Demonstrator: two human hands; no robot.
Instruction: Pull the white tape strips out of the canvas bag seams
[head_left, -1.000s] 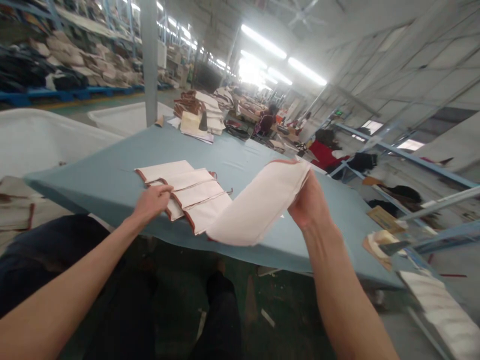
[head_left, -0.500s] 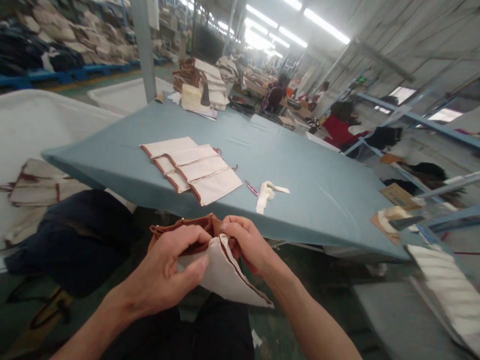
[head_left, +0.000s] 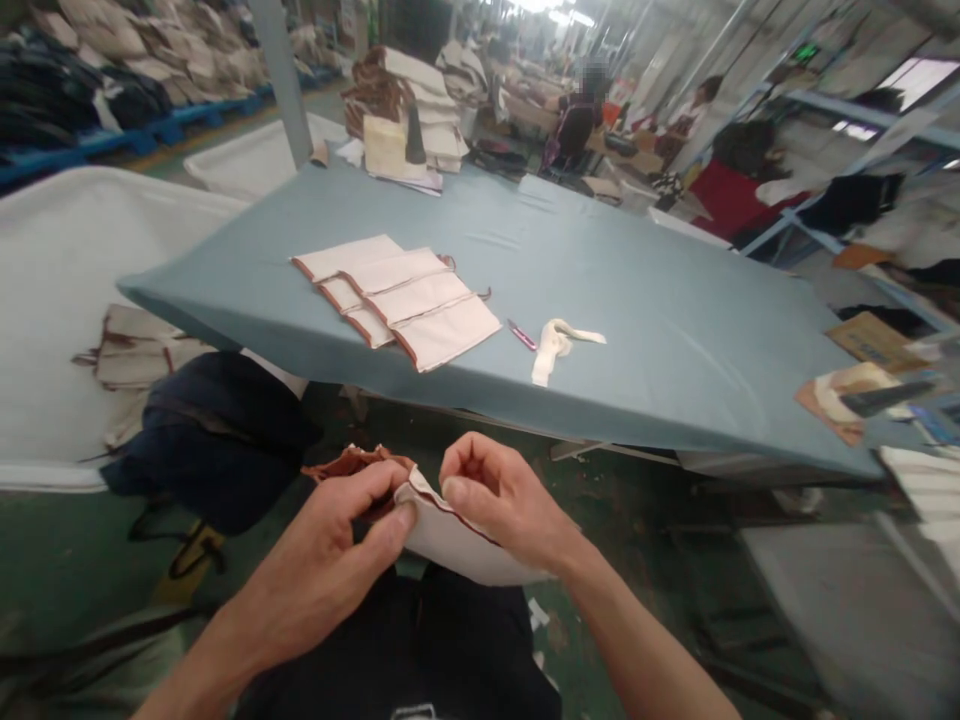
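Over my lap, my left hand (head_left: 334,550) pinches a cream fabric piece with brown lining (head_left: 461,550) at its upper edge, thumb in front and fingers behind. The brown side bunches up beyond the fingers, and a dark brown seam runs along the edge to the right. My right hand (head_left: 514,500) is by that seam, its fingers curled in and thumb against the forefinger. Whatever lies between those fingertips is too small to make out. Ahead on the table, cream panels with brown edging (head_left: 420,300) lie overlapped, near a small pink-handled tool (head_left: 523,335) and a cream cloth strip (head_left: 553,350).
A blue-green covered table (head_left: 660,320) spans the view before me. Stacked fabric (head_left: 435,110) stands at its far left corner. White bins (head_left: 67,250) and a dark blue bag (head_left: 221,430) are on the left. Shelving (head_left: 840,110) is at right; a person (head_left: 574,130) sits far back.
My right hand has come away from the brown corner and shifted slightly right along the seam. My left hand still grips the fabric, which sits lower and flatter. The view has tilted down.
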